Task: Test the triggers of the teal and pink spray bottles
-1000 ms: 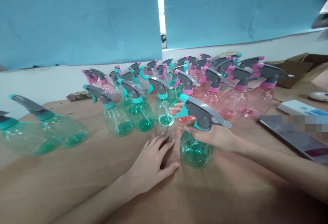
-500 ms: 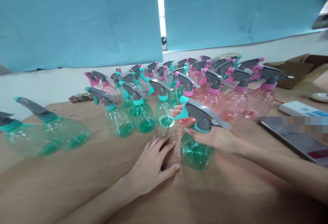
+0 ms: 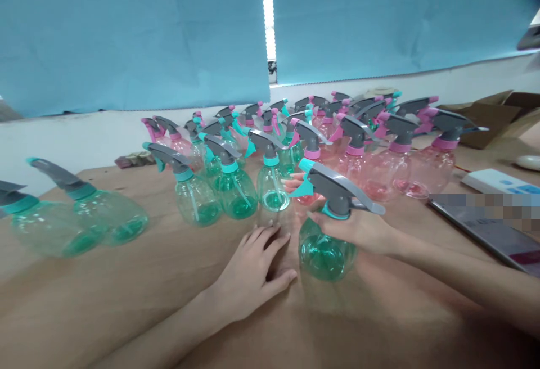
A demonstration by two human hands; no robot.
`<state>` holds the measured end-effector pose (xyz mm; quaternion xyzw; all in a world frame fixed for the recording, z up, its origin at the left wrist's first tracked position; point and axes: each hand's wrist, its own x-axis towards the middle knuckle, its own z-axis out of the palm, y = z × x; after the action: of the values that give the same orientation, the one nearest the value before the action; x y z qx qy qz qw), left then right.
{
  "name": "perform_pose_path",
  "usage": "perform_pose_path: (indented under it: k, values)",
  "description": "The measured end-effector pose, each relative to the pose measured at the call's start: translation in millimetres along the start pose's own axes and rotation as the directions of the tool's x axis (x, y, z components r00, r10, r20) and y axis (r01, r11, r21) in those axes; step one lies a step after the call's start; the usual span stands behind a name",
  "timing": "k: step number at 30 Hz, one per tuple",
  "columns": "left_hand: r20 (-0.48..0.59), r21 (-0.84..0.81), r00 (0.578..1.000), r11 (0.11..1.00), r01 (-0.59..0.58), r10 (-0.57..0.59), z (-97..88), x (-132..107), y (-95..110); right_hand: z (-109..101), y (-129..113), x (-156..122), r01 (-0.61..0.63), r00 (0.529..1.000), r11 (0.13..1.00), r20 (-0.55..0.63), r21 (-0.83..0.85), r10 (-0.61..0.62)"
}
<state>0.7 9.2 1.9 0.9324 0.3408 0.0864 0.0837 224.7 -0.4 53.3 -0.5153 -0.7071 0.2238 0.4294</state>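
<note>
My right hand (image 3: 363,231) is wrapped round the neck of a green spray bottle (image 3: 325,253) with a grey trigger and teal nozzle, which stands on the wooden table (image 3: 126,296). My left hand (image 3: 253,273) rests on the table just left of that bottle, fingers stretched out and holding nothing. Right behind both hands stands a crowd of several green spray bottles (image 3: 236,189) and pink spray bottles (image 3: 379,166), all upright.
Two green spray bottles (image 3: 84,220) stand apart at the left edge. A dark flat device (image 3: 485,225), a white box (image 3: 498,180) and a cardboard box (image 3: 489,113) lie at the right. Blue blinds (image 3: 126,31) and a white sill back the table.
</note>
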Motion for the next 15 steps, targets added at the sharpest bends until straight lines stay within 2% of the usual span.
perform_pose_path:
  k: [5, 11, 15]
  values:
    - [0.012, 0.006, 1.000, 1.000, -0.003, 0.003, 1.1, -0.2, -0.3, -0.1, -1.2, 0.0, 0.006, 1.000, 1.000, -0.007, 0.006, -0.006]
    - [-0.002, 0.003, 1.000, 1.000, -0.010, 0.010, 2.0, -0.2, -0.6, -0.8, -5.3, 0.2, 0.062, 0.998, 0.989, 0.023, 0.136, -0.066]
    - [0.005, 0.003, 1.000, 1.000, -0.001, 0.000, 0.3, 0.7, 0.8, -2.3, -6.6, 1.4, 0.062, 0.996, 0.985, 0.060, 0.161, -0.072]
